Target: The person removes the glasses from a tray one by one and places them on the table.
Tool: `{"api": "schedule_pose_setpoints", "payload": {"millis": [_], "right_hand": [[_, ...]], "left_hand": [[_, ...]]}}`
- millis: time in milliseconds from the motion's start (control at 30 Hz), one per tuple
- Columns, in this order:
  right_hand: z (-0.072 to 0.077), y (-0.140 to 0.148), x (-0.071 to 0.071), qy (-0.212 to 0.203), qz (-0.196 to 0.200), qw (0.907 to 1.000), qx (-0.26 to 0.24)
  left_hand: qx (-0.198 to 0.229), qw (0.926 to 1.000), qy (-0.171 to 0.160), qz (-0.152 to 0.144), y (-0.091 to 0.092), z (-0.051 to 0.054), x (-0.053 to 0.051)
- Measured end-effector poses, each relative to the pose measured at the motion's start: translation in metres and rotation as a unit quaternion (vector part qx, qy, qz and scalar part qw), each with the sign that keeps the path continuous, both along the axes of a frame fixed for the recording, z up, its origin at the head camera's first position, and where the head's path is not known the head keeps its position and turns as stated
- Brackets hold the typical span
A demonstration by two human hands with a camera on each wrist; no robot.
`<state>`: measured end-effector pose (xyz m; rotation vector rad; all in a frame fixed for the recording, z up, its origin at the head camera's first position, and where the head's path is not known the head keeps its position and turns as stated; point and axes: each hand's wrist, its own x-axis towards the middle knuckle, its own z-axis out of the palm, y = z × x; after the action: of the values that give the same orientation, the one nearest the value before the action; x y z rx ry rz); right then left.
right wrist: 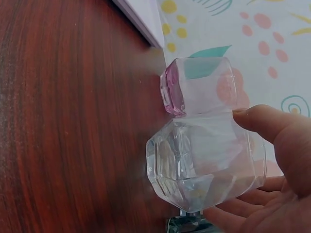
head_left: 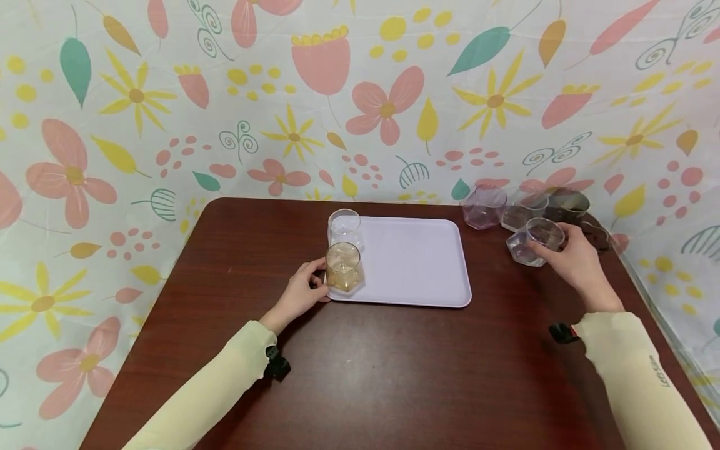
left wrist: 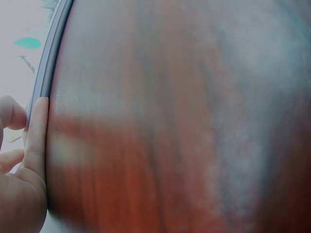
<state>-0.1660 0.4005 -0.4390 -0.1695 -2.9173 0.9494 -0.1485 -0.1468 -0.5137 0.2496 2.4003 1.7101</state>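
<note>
In the head view, my left hand (head_left: 300,287) pinches the left front edge of a pale lilac tray (head_left: 416,262). Its thumb lies along the rim in the left wrist view. Beside those fingertips an amber glass (head_left: 344,269) stands on the tray. Behind it, a clear glass (head_left: 344,226) stands near the tray's left back corner. At the right, my right hand (head_left: 576,259) grips a clear faceted glass (right wrist: 209,160), thumb on one side and fingers on the other. Whether that glass touches the table cannot be told.
A light purple glass (head_left: 484,207), a greyish clear glass (head_left: 524,209) and a dark grey glass (head_left: 569,205) stand at the table's back right. Another glass (head_left: 597,236) is partly hidden behind my right hand. A flowered cloth (head_left: 388,112) hangs behind the brown table (head_left: 394,375).
</note>
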Motion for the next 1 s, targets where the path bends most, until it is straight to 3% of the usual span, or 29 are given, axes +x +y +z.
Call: {"api": "schedule_pose_setpoints", "payload": {"millis": [633,1000], "right_hand": [[0.006,0.002,0.004,-0.023,-0.004,0.9997,-0.01],[0.02,-0.012,0.022,0.017,-0.005,0.9992,-0.034]], "left_hand": [[-0.01,0.9999,-0.01,0.0,0.0,0.002,0.003],[-0.008,0.9998,0.02,-0.003,-0.001,0.0,0.002]]}}
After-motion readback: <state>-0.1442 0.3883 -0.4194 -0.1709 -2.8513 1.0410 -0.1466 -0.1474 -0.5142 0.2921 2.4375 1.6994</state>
